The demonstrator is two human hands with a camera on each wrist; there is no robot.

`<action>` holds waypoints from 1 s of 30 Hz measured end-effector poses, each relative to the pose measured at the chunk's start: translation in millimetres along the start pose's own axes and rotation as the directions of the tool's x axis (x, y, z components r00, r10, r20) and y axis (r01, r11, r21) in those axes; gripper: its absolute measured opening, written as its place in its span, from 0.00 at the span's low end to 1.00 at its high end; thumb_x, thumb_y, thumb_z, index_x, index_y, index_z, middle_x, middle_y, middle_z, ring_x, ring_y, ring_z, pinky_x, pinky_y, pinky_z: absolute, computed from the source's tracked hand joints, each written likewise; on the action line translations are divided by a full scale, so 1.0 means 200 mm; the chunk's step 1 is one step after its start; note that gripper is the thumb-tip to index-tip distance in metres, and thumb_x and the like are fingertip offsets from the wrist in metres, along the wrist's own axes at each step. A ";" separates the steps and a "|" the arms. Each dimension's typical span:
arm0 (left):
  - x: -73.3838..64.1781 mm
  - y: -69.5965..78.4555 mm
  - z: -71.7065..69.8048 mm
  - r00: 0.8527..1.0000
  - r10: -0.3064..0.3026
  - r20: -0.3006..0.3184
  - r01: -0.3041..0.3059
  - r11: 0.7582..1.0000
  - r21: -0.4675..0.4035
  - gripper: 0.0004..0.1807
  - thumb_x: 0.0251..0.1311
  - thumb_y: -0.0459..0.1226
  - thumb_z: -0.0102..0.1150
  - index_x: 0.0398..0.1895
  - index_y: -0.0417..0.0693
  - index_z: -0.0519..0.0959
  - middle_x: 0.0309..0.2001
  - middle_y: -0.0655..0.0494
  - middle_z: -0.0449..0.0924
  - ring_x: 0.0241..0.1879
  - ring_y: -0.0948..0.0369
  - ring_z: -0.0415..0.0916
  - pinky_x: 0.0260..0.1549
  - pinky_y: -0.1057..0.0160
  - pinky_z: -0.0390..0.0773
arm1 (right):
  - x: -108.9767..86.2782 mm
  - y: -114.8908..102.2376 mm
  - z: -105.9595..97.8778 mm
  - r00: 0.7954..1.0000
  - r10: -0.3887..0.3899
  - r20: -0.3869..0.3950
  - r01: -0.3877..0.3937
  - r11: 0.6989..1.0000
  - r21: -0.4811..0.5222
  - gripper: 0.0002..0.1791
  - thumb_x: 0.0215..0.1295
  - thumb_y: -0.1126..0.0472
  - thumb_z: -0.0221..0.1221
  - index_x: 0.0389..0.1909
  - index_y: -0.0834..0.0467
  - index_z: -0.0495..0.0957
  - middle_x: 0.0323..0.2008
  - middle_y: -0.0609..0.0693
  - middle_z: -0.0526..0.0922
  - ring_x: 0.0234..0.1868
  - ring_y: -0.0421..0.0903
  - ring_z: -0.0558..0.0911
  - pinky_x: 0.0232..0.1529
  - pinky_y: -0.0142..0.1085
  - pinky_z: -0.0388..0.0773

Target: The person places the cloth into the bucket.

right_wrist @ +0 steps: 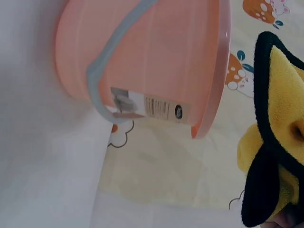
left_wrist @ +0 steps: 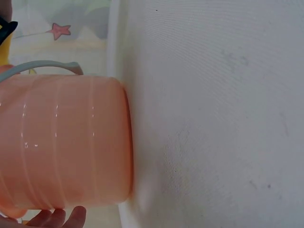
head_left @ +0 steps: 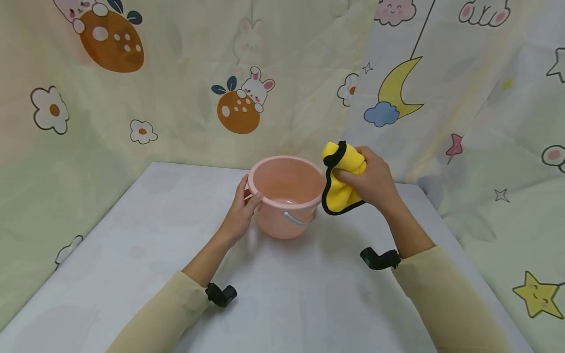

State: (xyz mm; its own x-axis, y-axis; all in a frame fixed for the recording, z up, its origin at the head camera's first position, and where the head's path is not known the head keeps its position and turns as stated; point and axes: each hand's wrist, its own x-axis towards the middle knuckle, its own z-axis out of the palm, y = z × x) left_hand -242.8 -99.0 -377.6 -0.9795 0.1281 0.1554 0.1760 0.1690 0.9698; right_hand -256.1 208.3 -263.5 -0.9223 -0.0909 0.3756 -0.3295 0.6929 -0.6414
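Note:
A pink bucket (head_left: 284, 220) stands upright towards the back of the white table, its grey handle (head_left: 295, 219) hanging down in front. My left hand (head_left: 240, 213) grips the bucket's left rim, thumb in front and fingers behind; in the left wrist view a few fingertips (left_wrist: 76, 217) show along its side. To the right of the rim, my right hand (head_left: 371, 179) holds up a bunched yellow cloth (head_left: 346, 186) with black edging. In the right wrist view the cloth (right_wrist: 285, 104) appears beside the bucket's rim, and a barcode label (right_wrist: 156, 107) shows on the bucket wall.
The white table (head_left: 282, 294) runs back to a patterned curtain (head_left: 185, 88) with rabbits, flowers and a moon. Dark wrist cameras (head_left: 222, 295) sit at both cuffs.

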 end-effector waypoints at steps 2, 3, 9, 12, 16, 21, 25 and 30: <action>0.00 0.00 0.00 1.000 -0.002 0.001 0.002 1.000 -0.004 0.42 0.77 0.53 0.45 0.84 0.63 0.37 0.78 0.45 0.54 0.77 0.45 0.58 0.68 0.33 0.63 | 0.02 -0.02 0.03 1.000 -0.024 -0.011 0.024 1.000 0.006 0.29 0.62 0.49 0.68 0.56 0.63 0.73 0.41 0.59 0.81 0.37 0.55 0.80 0.35 0.42 0.79; 0.00 0.00 0.00 1.000 -0.005 0.000 0.005 1.000 -0.006 0.42 0.77 0.54 0.45 0.84 0.63 0.37 0.79 0.45 0.54 0.77 0.45 0.58 0.68 0.33 0.63 | 0.03 -0.04 0.05 0.999 -0.037 -0.017 0.037 0.999 0.011 0.29 0.62 0.49 0.68 0.55 0.63 0.73 0.40 0.59 0.81 0.36 0.55 0.80 0.35 0.43 0.79; 0.00 0.00 0.00 1.000 -0.004 -0.001 0.004 1.000 -0.017 0.41 0.78 0.52 0.45 0.84 0.64 0.38 0.79 0.45 0.54 0.77 0.45 0.58 0.68 0.33 0.63 | 0.10 -0.11 0.14 0.995 -0.088 -0.053 0.091 0.994 0.057 0.28 0.59 0.51 0.71 0.52 0.63 0.74 0.40 0.59 0.81 0.37 0.55 0.80 0.37 0.45 0.80; 0.01 -0.01 0.00 1.000 -0.011 -0.003 0.011 1.000 -0.017 0.41 0.78 0.52 0.45 0.84 0.64 0.38 0.79 0.46 0.54 0.77 0.45 0.58 0.68 0.33 0.63 | 0.12 -0.13 0.20 0.993 -0.095 -0.065 0.101 0.991 0.083 0.28 0.59 0.52 0.72 0.53 0.63 0.74 0.41 0.58 0.82 0.39 0.55 0.81 0.39 0.47 0.81; 0.01 -0.02 0.00 1.000 -0.013 -0.002 0.013 1.000 -0.016 0.42 0.77 0.54 0.46 0.84 0.63 0.37 0.79 0.46 0.53 0.77 0.46 0.57 0.69 0.33 0.62 | 0.15 -0.14 0.27 0.992 -0.099 -0.074 0.106 0.990 0.097 0.27 0.59 0.53 0.72 0.53 0.62 0.75 0.42 0.58 0.83 0.39 0.55 0.81 0.41 0.48 0.81; 0.01 -0.01 0.01 1.000 -0.016 0.000 0.016 1.000 0.006 0.42 0.77 0.56 0.45 0.84 0.63 0.36 0.80 0.47 0.51 0.78 0.45 0.56 0.69 0.34 0.62 | 0.16 -0.13 0.35 0.995 -0.091 -0.033 0.094 0.991 0.098 0.27 0.59 0.54 0.72 0.54 0.62 0.74 0.42 0.58 0.84 0.39 0.55 0.82 0.41 0.47 0.81; 0.01 0.00 0.01 1.000 -0.030 -0.007 0.030 0.999 0.027 0.42 0.76 0.57 0.44 0.84 0.66 0.36 0.80 0.48 0.51 0.78 0.45 0.56 0.69 0.35 0.64 | 0.17 -0.14 0.40 0.996 -0.087 0.019 0.084 0.991 0.106 0.28 0.59 0.54 0.71 0.56 0.61 0.74 0.43 0.58 0.84 0.39 0.54 0.82 0.41 0.46 0.82; 0.01 0.00 0.02 0.999 -0.034 -0.016 0.035 0.999 0.021 0.42 0.76 0.57 0.46 0.84 0.67 0.37 0.81 0.53 0.50 0.77 0.48 0.56 0.70 0.38 0.65 | 0.16 -0.14 0.46 0.990 -0.099 0.096 0.088 0.990 0.113 0.29 0.60 0.53 0.71 0.58 0.58 0.73 0.45 0.56 0.83 0.41 0.53 0.81 0.43 0.46 0.82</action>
State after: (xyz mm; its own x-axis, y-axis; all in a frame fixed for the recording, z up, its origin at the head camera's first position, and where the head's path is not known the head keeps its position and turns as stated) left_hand -244.3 -95.4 -378.2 -0.9864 0.1064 0.1251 0.1440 0.1938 0.9704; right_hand -295.6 120.0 -294.1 -0.9003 -0.2274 0.3710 -0.4299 0.5969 -0.6774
